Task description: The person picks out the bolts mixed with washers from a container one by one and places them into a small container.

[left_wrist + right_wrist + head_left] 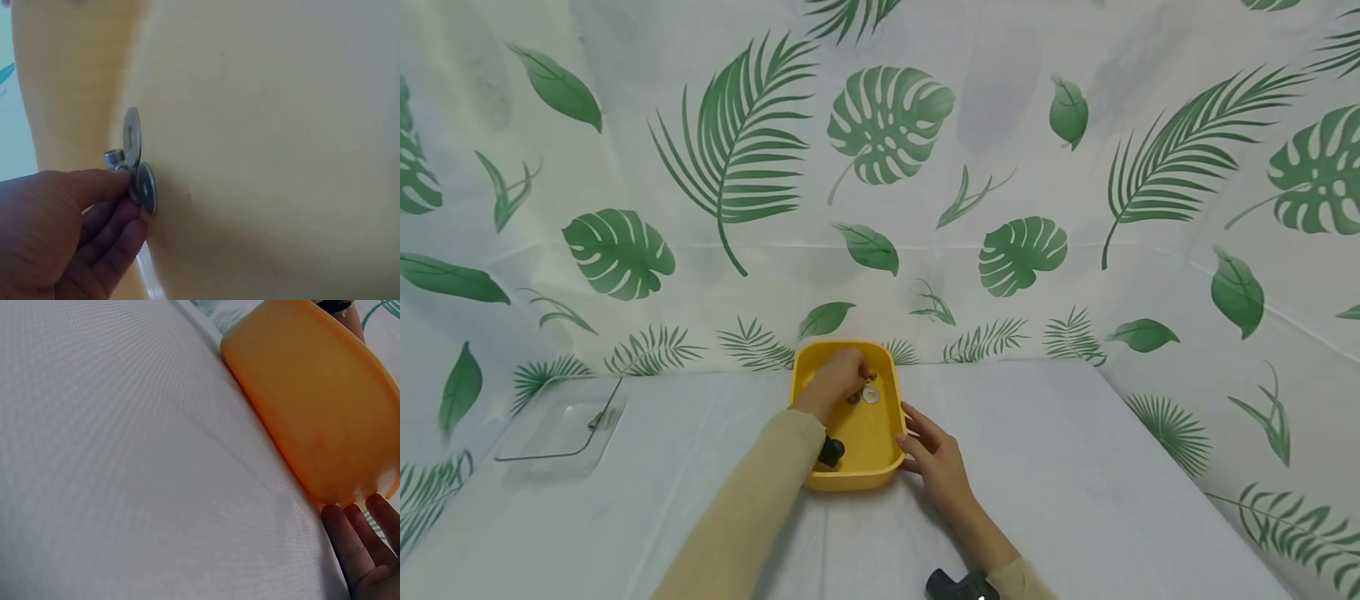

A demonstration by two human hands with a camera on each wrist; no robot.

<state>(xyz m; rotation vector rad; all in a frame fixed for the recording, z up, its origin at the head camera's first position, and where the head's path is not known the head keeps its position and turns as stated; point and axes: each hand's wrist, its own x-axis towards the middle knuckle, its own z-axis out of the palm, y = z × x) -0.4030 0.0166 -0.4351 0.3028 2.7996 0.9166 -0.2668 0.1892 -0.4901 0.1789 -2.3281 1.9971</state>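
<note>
I've got the left hand (pixel 838 379) down inside the yellow bin (pixel 868 442), far end, fingers curled and thumb pinched in on a little cluster of metal hardware; can't tell which piece is gripped. Left wrist view gives me one washer (pixel 133 119) up past the thumb, another washer (pixel 150 203) right at the fingertips, plus a small bolt (pixel 114 156) beside them. Right hand (pixel 936 458) is loosely spread, fingertips touching the bin's outer right side, holding nothing that I can see. Bin sits mid tabletop (pixel 1075 483); clear container (pixel 542 437) well apart, off left.
</note>
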